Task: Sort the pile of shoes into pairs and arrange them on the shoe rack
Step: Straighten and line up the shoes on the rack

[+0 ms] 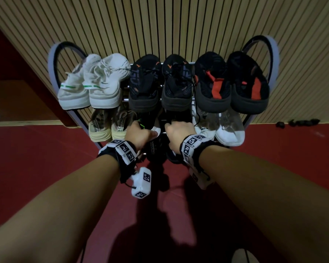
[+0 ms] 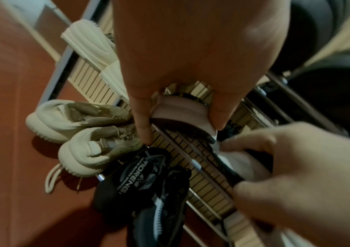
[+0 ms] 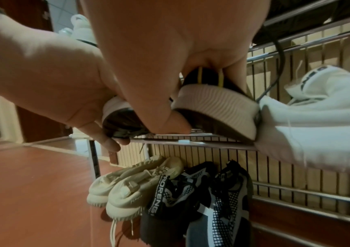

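The shoe rack (image 1: 52, 59) stands against a slatted wall. On its middle tier lie two black shoes with white ribbed heels. My left hand (image 1: 139, 132) pinches the heel of the left shoe (image 2: 182, 110) between thumb and fingers. My right hand (image 1: 179, 130) grips the heel of the right shoe (image 3: 216, 103), which has a yellow pull loop. Both heels sit on the tier's front bar (image 3: 190, 143). From the head view my hands hide most of both shoes.
The top tier carries a white pair (image 1: 91, 82), a black-orange pair (image 1: 160, 82) and a black-red pair (image 1: 230, 82). A white pair (image 1: 226, 130) lies right of my hands. A beige pair (image 3: 127, 187) and black patterned shoes (image 3: 190, 197) sit lower. Red floor (image 1: 36, 158) surrounds the rack.
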`<control>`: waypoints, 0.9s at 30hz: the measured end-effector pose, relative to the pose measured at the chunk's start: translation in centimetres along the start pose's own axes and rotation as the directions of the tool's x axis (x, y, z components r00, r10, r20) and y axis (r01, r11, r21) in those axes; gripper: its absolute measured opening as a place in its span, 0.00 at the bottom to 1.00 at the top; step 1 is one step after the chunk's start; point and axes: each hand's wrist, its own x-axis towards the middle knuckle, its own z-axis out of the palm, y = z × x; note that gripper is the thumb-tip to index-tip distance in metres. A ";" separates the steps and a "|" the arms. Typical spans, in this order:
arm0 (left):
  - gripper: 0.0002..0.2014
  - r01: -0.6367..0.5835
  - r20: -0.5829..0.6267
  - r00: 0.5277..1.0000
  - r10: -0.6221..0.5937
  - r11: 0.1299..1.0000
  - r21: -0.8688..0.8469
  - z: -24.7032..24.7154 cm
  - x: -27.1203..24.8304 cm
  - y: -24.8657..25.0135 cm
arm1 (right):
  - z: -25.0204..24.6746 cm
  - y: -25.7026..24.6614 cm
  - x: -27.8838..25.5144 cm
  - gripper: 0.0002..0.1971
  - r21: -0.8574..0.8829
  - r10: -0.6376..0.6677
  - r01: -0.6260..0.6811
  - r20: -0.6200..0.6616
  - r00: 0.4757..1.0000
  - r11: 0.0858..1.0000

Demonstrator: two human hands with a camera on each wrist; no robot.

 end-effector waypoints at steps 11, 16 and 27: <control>0.40 -0.139 -0.039 0.983 0.177 0.873 0.468 1.8 -0.4 -0.3 | 2.8 1.8 0.2 0.48 0.291 0.053 -0.054 0.010 0.999 0.955; 0.39 -0.159 -0.025 0.980 0.199 0.844 0.512 1.9 -0.2 -0.7 | 3.6 2.0 0.3 0.41 0.145 0.035 -0.027 -0.056 0.998 0.989; 0.43 -0.203 0.003 0.967 0.253 0.768 0.607 2.2 0.1 -1.0 | 4.5 1.5 0.5 0.39 0.075 0.050 -0.044 -0.071 0.996 0.996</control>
